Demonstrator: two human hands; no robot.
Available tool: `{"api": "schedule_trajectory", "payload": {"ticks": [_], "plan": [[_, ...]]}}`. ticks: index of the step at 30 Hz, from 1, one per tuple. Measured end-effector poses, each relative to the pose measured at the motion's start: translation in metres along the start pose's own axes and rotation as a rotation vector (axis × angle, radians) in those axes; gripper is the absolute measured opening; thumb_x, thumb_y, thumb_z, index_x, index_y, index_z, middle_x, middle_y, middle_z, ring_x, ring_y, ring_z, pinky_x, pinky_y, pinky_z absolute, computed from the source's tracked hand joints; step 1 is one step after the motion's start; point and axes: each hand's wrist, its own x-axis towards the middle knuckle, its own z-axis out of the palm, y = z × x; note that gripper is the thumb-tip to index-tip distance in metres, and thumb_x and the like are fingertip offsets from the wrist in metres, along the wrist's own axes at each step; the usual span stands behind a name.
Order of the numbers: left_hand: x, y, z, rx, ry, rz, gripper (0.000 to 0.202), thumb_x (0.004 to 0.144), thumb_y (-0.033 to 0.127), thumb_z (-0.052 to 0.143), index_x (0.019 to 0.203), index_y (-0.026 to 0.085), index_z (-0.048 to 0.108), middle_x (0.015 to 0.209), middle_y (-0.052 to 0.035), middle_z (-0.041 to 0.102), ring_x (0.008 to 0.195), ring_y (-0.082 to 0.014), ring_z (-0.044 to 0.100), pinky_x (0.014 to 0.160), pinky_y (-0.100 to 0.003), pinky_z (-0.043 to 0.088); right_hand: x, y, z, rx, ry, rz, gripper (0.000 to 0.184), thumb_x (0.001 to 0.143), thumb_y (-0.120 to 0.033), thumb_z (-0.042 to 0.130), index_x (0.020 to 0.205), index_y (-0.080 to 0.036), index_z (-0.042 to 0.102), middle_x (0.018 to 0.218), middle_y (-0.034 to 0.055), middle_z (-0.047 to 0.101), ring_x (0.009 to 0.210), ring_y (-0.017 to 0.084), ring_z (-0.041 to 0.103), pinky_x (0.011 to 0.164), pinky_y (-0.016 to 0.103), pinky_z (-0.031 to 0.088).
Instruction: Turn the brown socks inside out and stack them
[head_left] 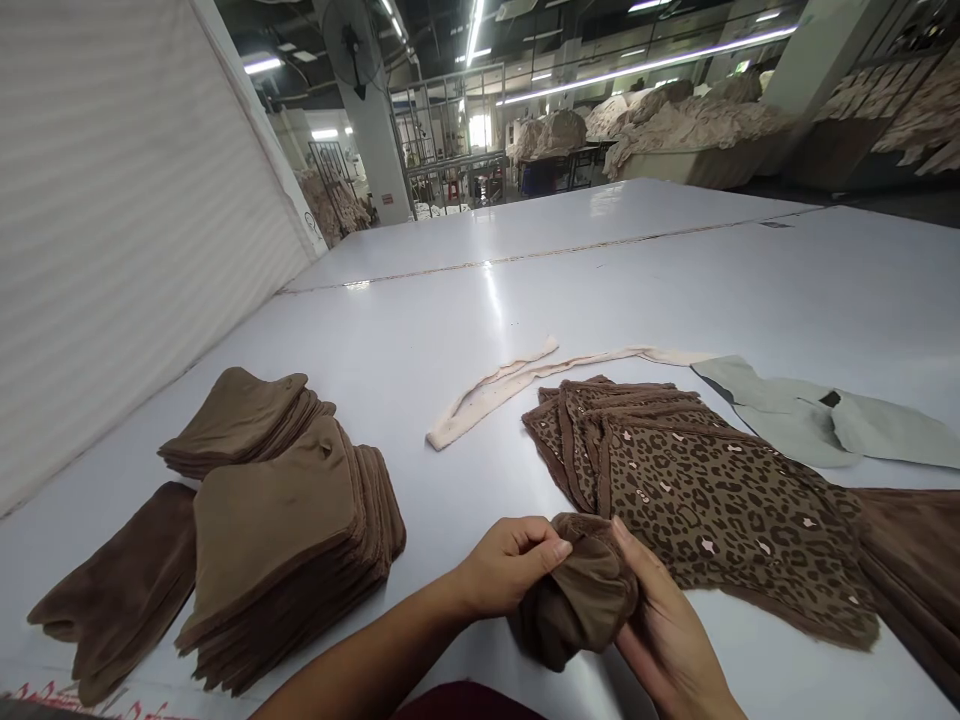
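Observation:
Close to my body, a bunched brown fleece fabric piece (581, 610) is held between both hands above the table. My left hand (514, 562) pinches its upper edge between thumb and forefinger, the other fingers curled. From the right side, my right hand (660, 605) grips it with the thumb on the rim, and most of its fingers are hidden behind the cloth. Just beyond the right hand lies a fanned stack of leopard-print fabric pieces (720, 500) with brown fuzzy edges. To the left stands a tall stack of brown fabric pieces (274, 530).
A second brown stack (236, 415) and dark brown pieces (124, 585) lie at left. A pale fabric strip (480, 405) and a grey-green sheet (817, 410) are on the white table (420, 320). More brown cloth (919, 560) lies at right. A white curtain (135, 200) borders the left.

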Motion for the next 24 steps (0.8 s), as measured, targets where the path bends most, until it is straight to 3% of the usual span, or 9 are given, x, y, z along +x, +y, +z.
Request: {"api": "schedule_trajectory", "payload": {"ticks": [3, 5, 7, 9, 12, 16, 19, 22, 24], "plan": [[0.002, 0.020, -0.008, 0.221, 0.106, 0.245, 0.023, 0.080, 0.035, 0.059, 0.096, 0.018, 0.056, 0.103, -0.0083, 0.054, 0.095, -0.0202, 0.048, 0.086, -0.032, 0.038, -0.001, 0.000, 0.003, -0.040, -0.004, 0.009, 0.025, 0.064, -0.043, 0.076, 0.076, -0.022, 0.074, 0.070, 0.0017, 0.071, 0.065, 0.018, 0.064, 0.062, 0.027, 0.052], [0.004, 0.032, -0.013, 0.263, 0.023, 0.329, 0.033, 0.081, 0.029, 0.059, 0.111, 0.020, 0.052, 0.121, -0.0113, 0.050, 0.112, -0.0232, 0.045, 0.097, -0.035, 0.034, -0.002, 0.000, 0.005, -0.099, -0.028, -0.011, 0.024, 0.068, -0.045, 0.073, 0.076, -0.021, 0.074, 0.066, 0.0008, 0.070, 0.063, 0.017, 0.063, 0.061, 0.025, 0.051], [0.008, 0.038, -0.016, 0.245, -0.129, 0.304, 0.024, 0.082, 0.030, 0.058, 0.103, 0.018, 0.056, 0.113, -0.0108, 0.055, 0.106, -0.0222, 0.049, 0.094, -0.033, 0.037, -0.004, -0.002, 0.006, -0.155, -0.042, -0.020, 0.027, 0.073, -0.047, 0.068, 0.077, -0.020, 0.073, 0.065, 0.0011, 0.070, 0.063, 0.017, 0.063, 0.062, 0.026, 0.050], [0.011, 0.037, -0.015, 0.208, -0.193, 0.210, 0.017, 0.081, 0.033, 0.058, 0.086, 0.017, 0.056, 0.090, -0.0061, 0.058, 0.086, -0.0174, 0.053, 0.082, -0.029, 0.042, -0.005, -0.005, 0.006, -0.256, -0.002, -0.039, 0.033, 0.077, -0.051, 0.062, 0.078, -0.020, 0.072, 0.066, 0.0022, 0.069, 0.064, 0.018, 0.062, 0.061, 0.026, 0.050], [0.015, 0.034, -0.012, 0.177, -0.126, 0.109, 0.021, 0.079, 0.034, 0.060, 0.075, 0.017, 0.048, 0.071, 0.0016, 0.049, 0.066, -0.0108, 0.044, 0.065, -0.023, 0.038, -0.006, -0.013, 0.004, -0.496, 0.052, -0.251, 0.036, 0.076, -0.055, 0.060, 0.087, -0.022, 0.069, 0.079, 0.0024, 0.069, 0.076, 0.019, 0.062, 0.067, 0.025, 0.049], [0.017, 0.042, -0.014, 0.212, -0.078, 0.107, 0.021, 0.078, 0.033, 0.062, 0.078, 0.017, 0.049, 0.068, 0.0039, 0.045, 0.062, -0.0091, 0.039, 0.058, -0.020, 0.033, -0.008, -0.029, 0.006, -0.704, -0.106, -0.403, 0.024, 0.073, -0.044, 0.067, 0.088, -0.025, 0.068, 0.083, 0.0006, 0.067, 0.081, 0.020, 0.060, 0.073, 0.025, 0.049], [0.017, 0.053, -0.030, 0.275, -0.205, 0.002, 0.025, 0.077, 0.040, 0.063, 0.077, 0.016, 0.056, 0.067, 0.0031, 0.046, 0.063, -0.0100, 0.041, 0.056, -0.020, 0.033, -0.004, -0.040, 0.000, -0.655, -0.125, -0.421, 0.019, 0.077, -0.041, 0.064, 0.085, -0.025, 0.071, 0.078, 0.0012, 0.066, 0.074, 0.019, 0.060, 0.067, 0.025, 0.050], [0.015, 0.057, -0.058, 0.417, -0.378, -0.123, 0.031, 0.075, 0.044, 0.063, 0.067, 0.015, 0.056, 0.060, 0.0037, 0.043, 0.058, -0.0094, 0.039, 0.050, -0.020, 0.030, 0.006, -0.048, -0.016, -0.597, -0.050, -0.405, 0.027, 0.076, -0.044, 0.065, 0.092, -0.025, 0.073, 0.084, 0.0044, 0.068, 0.081, 0.024, 0.063, 0.067, 0.029, 0.053], [0.013, 0.060, -0.077, 0.477, -0.397, -0.156, 0.029, 0.075, 0.042, 0.064, 0.068, 0.015, 0.058, 0.059, 0.0038, 0.044, 0.057, -0.0094, 0.039, 0.050, -0.020, 0.031, 0.012, -0.057, -0.025, -0.612, 0.035, -0.403, 0.031, 0.074, -0.048, 0.065, 0.093, -0.024, 0.073, 0.085, 0.0058, 0.070, 0.086, 0.028, 0.063, 0.070, 0.032, 0.054]]}}
